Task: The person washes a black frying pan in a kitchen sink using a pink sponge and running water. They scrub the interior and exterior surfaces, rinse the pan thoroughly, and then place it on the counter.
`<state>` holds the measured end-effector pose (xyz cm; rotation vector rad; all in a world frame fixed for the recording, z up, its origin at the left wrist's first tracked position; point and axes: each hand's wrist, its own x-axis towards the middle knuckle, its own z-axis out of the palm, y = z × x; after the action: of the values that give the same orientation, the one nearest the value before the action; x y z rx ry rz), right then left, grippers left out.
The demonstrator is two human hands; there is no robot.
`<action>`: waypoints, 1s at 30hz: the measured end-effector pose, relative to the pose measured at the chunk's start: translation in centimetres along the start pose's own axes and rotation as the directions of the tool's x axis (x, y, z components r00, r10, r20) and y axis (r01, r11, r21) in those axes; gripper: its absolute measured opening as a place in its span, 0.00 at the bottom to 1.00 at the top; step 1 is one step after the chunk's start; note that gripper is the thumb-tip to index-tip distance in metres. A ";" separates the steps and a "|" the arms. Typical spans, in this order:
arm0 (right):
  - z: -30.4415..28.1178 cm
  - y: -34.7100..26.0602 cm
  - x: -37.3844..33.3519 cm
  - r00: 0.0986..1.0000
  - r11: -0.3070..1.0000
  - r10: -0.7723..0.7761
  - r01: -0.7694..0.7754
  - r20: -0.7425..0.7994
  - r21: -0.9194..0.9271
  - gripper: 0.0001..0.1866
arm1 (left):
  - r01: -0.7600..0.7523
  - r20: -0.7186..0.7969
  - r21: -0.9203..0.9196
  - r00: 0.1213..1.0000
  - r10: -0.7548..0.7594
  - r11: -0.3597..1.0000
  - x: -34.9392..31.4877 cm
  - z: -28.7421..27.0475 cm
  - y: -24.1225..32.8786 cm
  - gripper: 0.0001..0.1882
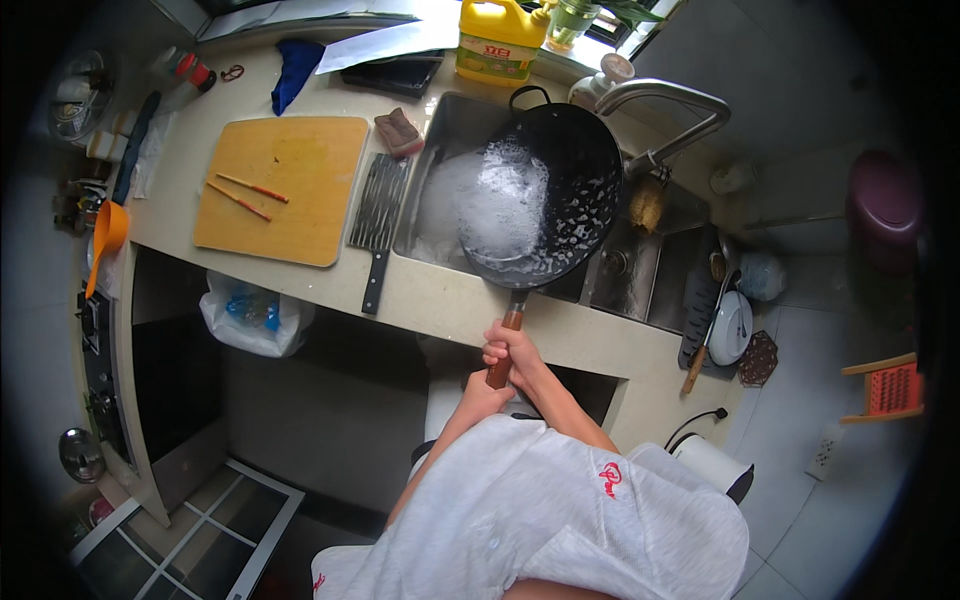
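A black wok (545,205), coated with white suds, is held tilted over the steel sink (440,150) at upper centre of the frame. Its wooden handle (505,350) is clamped by both hands at centre frame: the right hand (515,350) is wrapped higher, the left hand (485,392) lower at the butt end. The washing step is judged to be in hand. Rinsing under the faucet (665,100), upper right, is judged to be called for next, with a firm two-handed grip.

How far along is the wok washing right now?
Done: the black wok is soaped, with foam across its inside. In hand: both hands, right hand and left hand, grip its wooden handle, holding it tilted over the sink. Left: rinsing; the faucet shows no water running.
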<state>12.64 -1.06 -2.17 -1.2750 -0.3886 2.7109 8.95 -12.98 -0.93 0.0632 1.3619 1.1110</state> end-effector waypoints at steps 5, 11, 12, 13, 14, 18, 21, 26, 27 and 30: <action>0.8 -0.3 -1.0 0.995 0.993 -0.077 0.071 -0.058 -0.095 0.12 | 0.027 0.147 -0.156 0.989 -0.004 0.987 -0.1 -0.1 -0.2 0.07; 2.3 -0.5 -1.9 0.975 0.962 -0.171 0.135 -0.142 -0.237 0.12 | 0.047 0.319 -0.300 0.946 0.053 0.953 0.1 -0.5 -0.4 0.12; 2.6 -0.5 -2.0 0.969 0.953 -0.192 0.146 -0.157 -0.267 0.13 | 0.048 0.350 -0.320 0.934 0.071 0.946 0.0 -0.6 -0.1 0.14; 2.8 -0.4 -2.1 0.960 0.943 -0.217 0.159 -0.177 -0.291 0.12 | 0.079 0.401 -0.337 0.914 0.067 0.938 -0.1 -0.7 0.3 0.14; 2.9 -0.4 -2.2 0.950 0.934 -0.241 0.171 -0.197 -0.315 0.12 | 0.111 0.450 -0.353 0.891 0.065 0.929 -0.2 -0.9 0.8 0.14; 3.8 -0.2 -2.7 0.911 0.887 -0.334 0.217 -0.242 -0.408 0.09 | 0.200 0.591 -0.414 0.801 0.095 0.888 0.8 -1.8 -0.1 0.14; 4.6 -0.1 -2.5 0.879 0.842 -0.403 0.248 -0.254 -0.479 0.08 | 0.270 0.676 -0.461 0.724 0.137 0.845 1.9 -2.6 -0.8 0.13; 5.3 0.1 -2.0 0.840 0.757 -0.480 0.253 -0.251 -0.602 0.06 | 0.339 0.701 -0.472 0.704 0.113 0.814 1.7 -3.2 0.2 0.12; 5.4 0.1 -2.0 0.845 0.772 -0.470 0.254 -0.255 -0.583 0.06 | 0.326 0.694 -0.460 0.712 0.105 0.826 1.5 -3.2 0.5 0.12; 5.6 -0.3 -1.8 0.878 0.830 -0.419 0.266 -0.233 -0.490 0.07 | 0.267 0.656 -0.433 0.748 0.098 0.861 0.9 -3.1 1.2 0.11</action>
<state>9.52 -2.18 2.65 -1.5477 -1.1285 2.1107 5.62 -13.44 -1.70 0.0055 0.3984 1.1787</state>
